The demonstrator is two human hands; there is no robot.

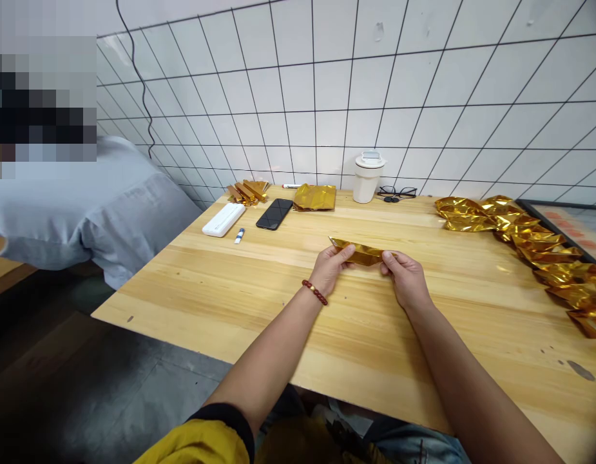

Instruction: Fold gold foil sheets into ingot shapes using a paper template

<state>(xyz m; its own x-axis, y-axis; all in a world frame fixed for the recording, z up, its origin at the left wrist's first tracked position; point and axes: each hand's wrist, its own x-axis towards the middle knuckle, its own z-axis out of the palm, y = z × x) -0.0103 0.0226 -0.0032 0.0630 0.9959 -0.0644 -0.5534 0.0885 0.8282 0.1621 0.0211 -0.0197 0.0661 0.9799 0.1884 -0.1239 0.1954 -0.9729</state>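
Observation:
A folded piece of gold foil paper is stretched between my two hands, just above the middle of the wooden table. My left hand, with a red bead bracelet at the wrist, pinches its left part between thumb and fingers. At its right end, my right hand grips it the same way. The foil's left tip is pointed and sticks up past my left thumb. My fingers partly hide its underside.
Folded gold foil shapes line the right side by a dark-framed board. Toward the back are a foil stack, foil strips, a phone, power bank, glue stick, white cup and glasses. A person sits left.

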